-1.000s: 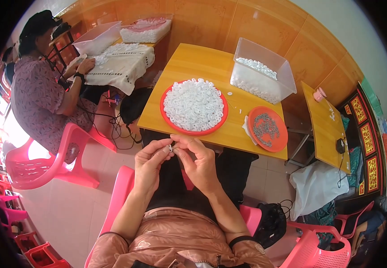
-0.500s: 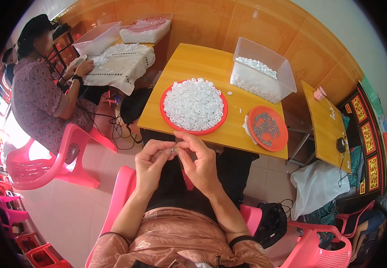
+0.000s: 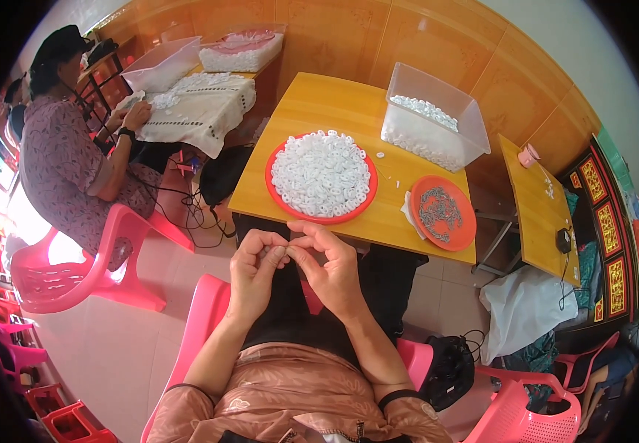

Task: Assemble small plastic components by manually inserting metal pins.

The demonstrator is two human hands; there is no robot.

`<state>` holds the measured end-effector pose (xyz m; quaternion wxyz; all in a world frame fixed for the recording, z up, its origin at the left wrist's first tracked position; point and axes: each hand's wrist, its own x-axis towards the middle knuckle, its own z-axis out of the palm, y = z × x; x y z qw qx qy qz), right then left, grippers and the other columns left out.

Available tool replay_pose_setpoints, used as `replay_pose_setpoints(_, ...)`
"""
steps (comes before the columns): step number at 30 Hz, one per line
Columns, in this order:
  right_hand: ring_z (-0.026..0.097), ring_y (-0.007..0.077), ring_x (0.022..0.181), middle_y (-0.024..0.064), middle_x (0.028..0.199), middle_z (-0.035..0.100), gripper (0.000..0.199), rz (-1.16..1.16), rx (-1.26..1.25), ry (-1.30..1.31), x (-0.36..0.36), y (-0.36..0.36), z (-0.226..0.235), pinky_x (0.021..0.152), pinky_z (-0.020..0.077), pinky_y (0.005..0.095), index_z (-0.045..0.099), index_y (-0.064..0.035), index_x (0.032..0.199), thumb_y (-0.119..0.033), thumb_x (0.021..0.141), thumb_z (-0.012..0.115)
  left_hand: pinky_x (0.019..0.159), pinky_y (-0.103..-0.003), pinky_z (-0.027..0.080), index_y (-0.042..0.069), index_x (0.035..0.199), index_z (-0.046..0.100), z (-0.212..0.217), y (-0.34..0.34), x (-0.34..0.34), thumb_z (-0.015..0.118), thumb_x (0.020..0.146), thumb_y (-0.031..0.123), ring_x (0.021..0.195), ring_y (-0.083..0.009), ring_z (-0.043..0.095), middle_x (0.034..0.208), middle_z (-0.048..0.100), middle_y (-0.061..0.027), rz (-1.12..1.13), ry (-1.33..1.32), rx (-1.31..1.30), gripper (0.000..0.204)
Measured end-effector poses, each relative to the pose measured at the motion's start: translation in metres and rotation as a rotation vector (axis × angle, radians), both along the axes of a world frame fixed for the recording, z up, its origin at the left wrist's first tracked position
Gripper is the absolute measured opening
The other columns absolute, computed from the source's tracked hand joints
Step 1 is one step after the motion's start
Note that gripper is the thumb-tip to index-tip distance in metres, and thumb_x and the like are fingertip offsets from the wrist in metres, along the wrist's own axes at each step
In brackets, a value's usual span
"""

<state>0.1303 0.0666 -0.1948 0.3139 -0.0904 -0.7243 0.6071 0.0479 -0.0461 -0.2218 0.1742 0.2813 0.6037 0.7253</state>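
Head view: two bare hands meet in front of the person's tummy, just off the near edge of a yellow table [image 3: 319, 103]. The left hand [image 3: 251, 267] has its thumb and pointing finger squeezed together on a small piece [image 3: 286, 255], with no big gap between the tips. The right hand [image 3: 327, 269] has its thumb and pointing finger tips close together at the same spot, but I cannot tell if they hold the piece or only touch it. The piece is right at the fingertips, in the middle where the two hands meet. The fingers hide nearly all of it, so only a tiny pale bit shows and its shape is hard to see. On the table, past the hands, a round red tray [image 3: 269, 177] is heaped with little white rings [image 3: 321, 173], shiny and egg-shaped with holes. To the right, an orange-red plate [image 3: 463, 198] holds thin silver bits [image 3: 437, 215], and behind it stands a clear tub [image 3: 471, 136] with more white bits inside
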Motion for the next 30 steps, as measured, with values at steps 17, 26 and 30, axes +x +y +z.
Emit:
replay_pose_setpoints(17,0.059,0.0221,0.072,0.0080,0.080,0.061,0.016,-0.160,0.617,0.211,-0.007,0.010,-0.006,0.065,0.0475,0.0300,0.062,-0.0027,0.092,0.001,0.077,0.064,0.070,-0.019,0.049,-0.001,0.105,0.058,0.003,-0.006,-0.008,0.056,0.091,0.008,0.075,-0.0090,0.057,0.088,0.060,-0.0030,-0.317,-0.781,0.240,0.017)
replay_pose_setpoints(26,0.058,0.0061,0.067,0.0032,0.079,0.064,0.010,0.063,-0.248,-0.045,0.001,0.003,-0.005,0.063,0.0474,0.0193,0.063,0.0022,0.094,-0.005,0.088,0.059,0.073,-0.020,0.048,0.001,0.113,0.054,0.018,-0.005,0.000,0.058,0.088,0.001,0.080,-0.0099,0.060,0.091,0.060,-0.0032,-0.160,-0.565,0.230,0.026)
replay_pose_setpoints(30,0.057,0.0052,0.065,0.0023,0.076,0.063,0.010,0.094,-0.339,-0.059,-0.001,0.001,-0.005,0.062,0.0470,0.0186,0.063,0.0020,0.093,-0.005,0.090,0.058,0.073,-0.020,0.048,0.001,0.114,0.053,0.018,-0.005,0.000,0.059,0.087,0.000,0.080,-0.0094,0.060,0.092,0.059,-0.0032,-0.136,-0.514,0.218,0.028)
